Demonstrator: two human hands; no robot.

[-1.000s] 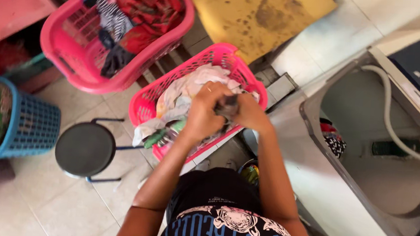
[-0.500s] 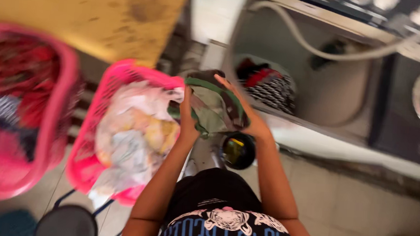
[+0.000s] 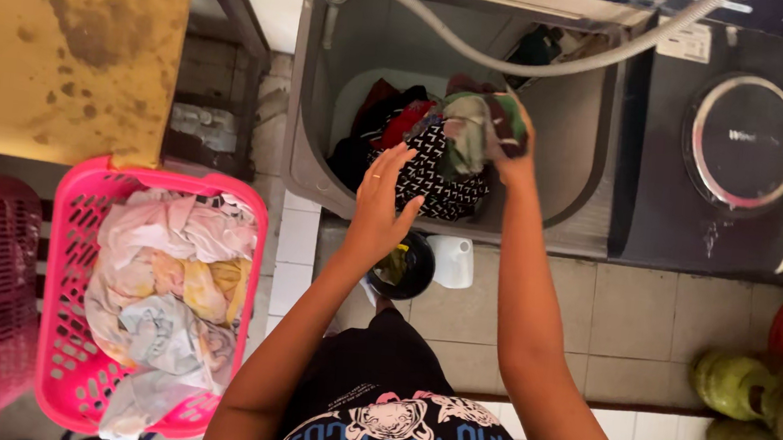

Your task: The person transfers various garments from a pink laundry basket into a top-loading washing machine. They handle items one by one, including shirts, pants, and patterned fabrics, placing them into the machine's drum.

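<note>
- Green-and-pale cloth, a bunched garment, is gripped in the right hand, whose fingers are closed around its edge; it hangs over the open washing-machine tub.
- Half a second ago that same garment was held by both hands above the floor, just beside the pink basket; now it is over the tub, above the pile of dark, red and black-and-white patterned clothes already inside.
- The left hand has let go of the cloth: its fingers are spread wide, palm down, holding nothing, its fingertips over the near rim of the tub and the patterned fabric; whether they touch it cannot be told.
- The pink laundry basket, with pale crumpled clothes in it, now lies well to the left of both hands; a second ago the hands were working directly over it.
- A grey hose runs across the top of the tub.
- A round lid sits on the machine's dark right half.
- Between the arms, on the tiled floor, stand a dark round container and a white jug.
- Green gas cylinders lie at the right edge.
</note>
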